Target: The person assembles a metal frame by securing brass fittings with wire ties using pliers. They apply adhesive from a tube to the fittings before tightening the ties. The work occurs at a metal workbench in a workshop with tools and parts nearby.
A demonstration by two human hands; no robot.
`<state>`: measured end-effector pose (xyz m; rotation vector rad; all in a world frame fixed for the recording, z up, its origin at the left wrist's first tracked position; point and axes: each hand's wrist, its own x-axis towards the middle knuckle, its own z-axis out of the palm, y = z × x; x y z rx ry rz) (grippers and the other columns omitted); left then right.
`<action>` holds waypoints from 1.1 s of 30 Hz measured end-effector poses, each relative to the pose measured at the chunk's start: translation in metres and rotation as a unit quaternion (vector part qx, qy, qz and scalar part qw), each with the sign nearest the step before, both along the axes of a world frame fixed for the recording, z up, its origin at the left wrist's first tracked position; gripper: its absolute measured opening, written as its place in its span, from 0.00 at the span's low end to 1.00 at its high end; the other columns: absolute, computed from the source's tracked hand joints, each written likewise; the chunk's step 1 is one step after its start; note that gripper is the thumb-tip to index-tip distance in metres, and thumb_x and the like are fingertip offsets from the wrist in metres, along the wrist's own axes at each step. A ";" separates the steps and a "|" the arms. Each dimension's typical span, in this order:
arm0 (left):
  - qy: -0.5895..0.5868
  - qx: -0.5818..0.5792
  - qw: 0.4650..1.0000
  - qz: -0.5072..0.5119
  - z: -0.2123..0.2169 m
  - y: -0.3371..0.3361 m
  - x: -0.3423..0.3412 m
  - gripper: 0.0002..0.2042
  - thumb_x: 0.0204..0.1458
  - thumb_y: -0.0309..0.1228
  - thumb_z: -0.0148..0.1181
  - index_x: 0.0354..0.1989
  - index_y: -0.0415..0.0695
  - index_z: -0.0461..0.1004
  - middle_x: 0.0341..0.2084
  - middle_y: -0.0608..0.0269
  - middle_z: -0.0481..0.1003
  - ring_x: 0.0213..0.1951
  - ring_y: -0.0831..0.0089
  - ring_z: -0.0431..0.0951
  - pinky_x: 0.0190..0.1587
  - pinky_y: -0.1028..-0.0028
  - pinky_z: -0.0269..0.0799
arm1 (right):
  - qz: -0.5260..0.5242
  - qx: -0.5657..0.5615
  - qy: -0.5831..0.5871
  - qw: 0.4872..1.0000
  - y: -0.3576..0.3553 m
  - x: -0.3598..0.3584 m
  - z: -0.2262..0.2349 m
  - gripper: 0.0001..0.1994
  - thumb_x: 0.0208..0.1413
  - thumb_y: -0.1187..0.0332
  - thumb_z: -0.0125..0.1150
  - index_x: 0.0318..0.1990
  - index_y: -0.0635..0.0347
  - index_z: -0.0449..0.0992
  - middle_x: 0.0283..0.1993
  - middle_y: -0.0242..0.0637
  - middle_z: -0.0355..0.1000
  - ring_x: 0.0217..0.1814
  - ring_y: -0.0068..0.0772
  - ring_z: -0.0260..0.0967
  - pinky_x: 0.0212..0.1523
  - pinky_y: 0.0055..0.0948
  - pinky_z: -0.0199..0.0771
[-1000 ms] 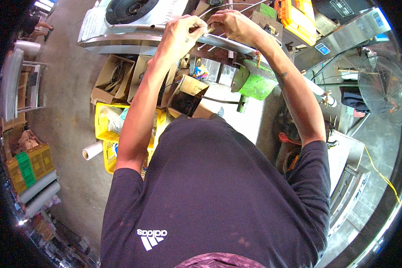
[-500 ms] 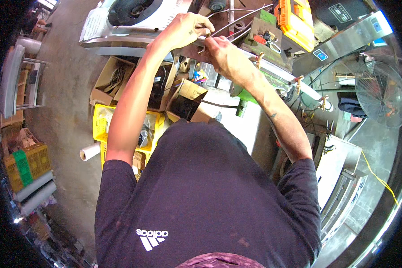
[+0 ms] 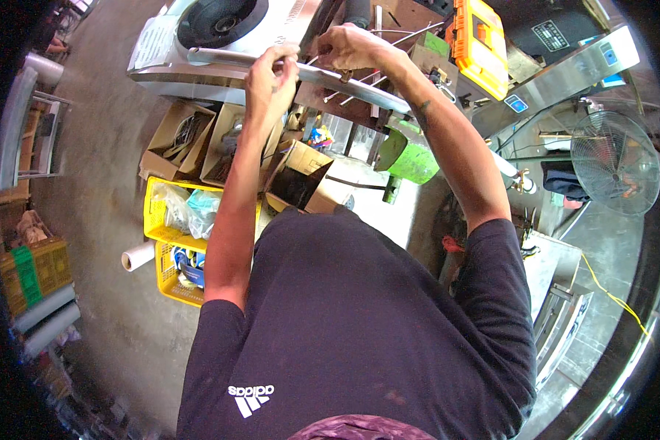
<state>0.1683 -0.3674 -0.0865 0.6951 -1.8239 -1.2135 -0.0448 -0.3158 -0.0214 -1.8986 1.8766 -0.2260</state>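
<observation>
A long silvery metal pipe [image 3: 367,92] lies slantwise across the front of the bench, its left end over a silver appliance [image 3: 290,26] with a round black opening. My left hand [image 3: 270,84] is closed around the pipe, thumb and fingers pinched together. Just above the pipe, farther right, my right hand [image 3: 356,48] has its fingers curled downward; what they grip, if anything, is hidden. A brass valve [image 3: 522,180] shows near the pipe's far right end, beyond my right forearm, which covers part of the pipe. Thin metal rods [image 3: 414,31] lie behind it.
An orange toolbox [image 3: 480,48] stands at the back right, near a steel panel [image 3: 565,72]. Cardboard boxes [image 3: 301,176] and yellow crates [image 3: 154,213] sit below the bench. A green metal part [image 3: 411,156] is under the pipe; a fan [image 3: 614,163] stands right.
My left hand has moved down and left onto the pipe. My right hand has risen slightly, and its forearm now covers more of the pipe. The view has shifted a little.
</observation>
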 end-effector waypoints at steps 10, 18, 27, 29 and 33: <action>-0.076 -0.125 0.986 -0.080 0.038 0.040 -0.017 0.09 0.61 0.29 0.67 0.47 0.42 0.83 0.41 0.55 0.83 0.45 0.67 0.84 0.49 0.69 0.78 | -0.055 -0.118 -0.029 0.991 0.100 -0.035 -0.008 0.10 0.66 0.65 0.62 0.43 0.65 0.80 0.36 0.51 0.78 0.39 0.50 0.78 0.42 0.43 0.77; -0.058 -0.132 0.989 -0.032 0.035 0.028 -0.024 0.09 0.61 0.30 0.66 0.47 0.43 0.84 0.41 0.55 0.84 0.45 0.64 0.85 0.49 0.69 0.78 | 0.019 -0.191 0.122 0.974 0.132 0.027 0.008 0.06 0.59 0.75 0.58 0.41 0.68 0.73 0.41 0.48 0.72 0.49 0.52 0.75 0.53 0.42 0.77; -0.063 -0.090 0.994 0.013 0.024 0.024 0.000 0.08 0.61 0.28 0.65 0.46 0.39 0.83 0.41 0.50 0.83 0.46 0.55 0.84 0.51 0.63 0.77 | 0.151 -0.218 0.167 0.950 0.089 0.051 0.026 0.11 0.60 0.70 0.60 0.48 0.62 0.77 0.50 0.45 0.73 0.58 0.47 0.73 0.59 0.41 0.76; -0.059 -0.097 0.993 0.042 0.021 0.024 0.005 0.09 0.62 0.28 0.63 0.48 0.40 0.83 0.40 0.54 0.84 0.44 0.63 0.85 0.49 0.68 0.77 | 0.179 -0.256 0.136 0.940 0.070 0.052 0.021 0.10 0.60 0.69 0.62 0.46 0.60 0.78 0.48 0.45 0.74 0.58 0.48 0.73 0.60 0.41 0.75; -0.076 -0.070 0.991 0.084 0.013 0.023 0.022 0.10 0.64 0.32 0.63 0.48 0.40 0.83 0.38 0.56 0.84 0.40 0.72 0.84 0.46 0.71 0.77 | 0.172 -0.133 0.029 0.976 0.023 0.024 0.006 0.09 0.57 0.69 0.65 0.41 0.63 0.78 0.42 0.48 0.75 0.50 0.53 0.76 0.52 0.47 0.79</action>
